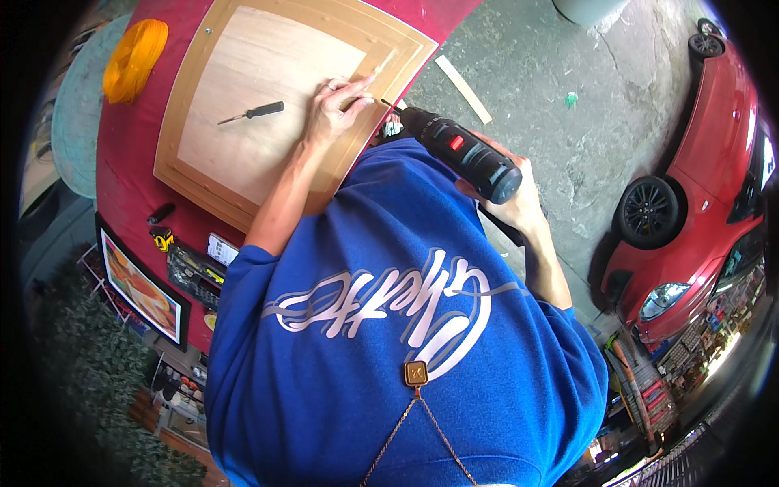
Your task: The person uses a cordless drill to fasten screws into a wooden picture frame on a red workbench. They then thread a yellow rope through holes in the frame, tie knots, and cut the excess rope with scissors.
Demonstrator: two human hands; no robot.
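My right hand grips a black power drill with a red mark on its body. Its thin bit points left at the edge of a framed wooden panel, which has a pale plywood middle and a brown border. On that border, close to the bit's tip, rests my left hand, wearing a ring. Its fingers are bunched, thumb and index finger reaching toward the bit; anything small between them is too fine to make out. A screwdriver with a dark handle lies on the plywood, left of my left hand.
Under the panel is a red-covered table, bearing an orange bundle, a tape measure and a framed picture. A wood strip lies on the concrete floor. At right stands a red car.
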